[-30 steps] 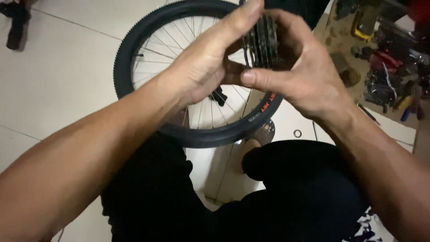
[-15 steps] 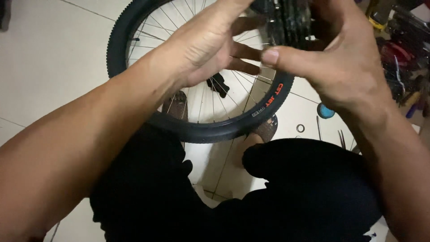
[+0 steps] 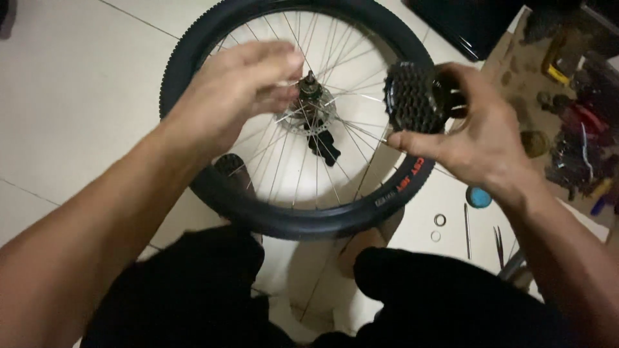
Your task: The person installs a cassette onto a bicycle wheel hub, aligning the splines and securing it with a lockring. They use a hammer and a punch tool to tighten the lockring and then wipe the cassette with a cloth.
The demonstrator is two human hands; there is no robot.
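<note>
A bicycle wheel (image 3: 303, 222) with a black knobby tyre and silver spokes lies flat on the pale tiled floor in front of my knees. Its hub (image 3: 309, 87) with a silver disc sits at the centre. My right hand (image 3: 480, 138) holds a dark stacked gear cluster (image 3: 416, 96) above the wheel's right rim. My left hand (image 3: 235, 90) hovers blurred over the spokes just left of the hub, fingers apart and holding nothing.
A sheet of cardboard (image 3: 516, 71) at the right carries several scattered tools. A small blue cap (image 3: 478, 196), two metal washers (image 3: 440, 220) and thin metal rods (image 3: 467, 222) lie on the floor right of the wheel. My dark-trousered legs (image 3: 412, 303) fill the bottom.
My hands have separated: the left let go of the gear cluster and moved left over the hub, while the right carries the cluster alone. The view shifted, showing the whole wheel.
</note>
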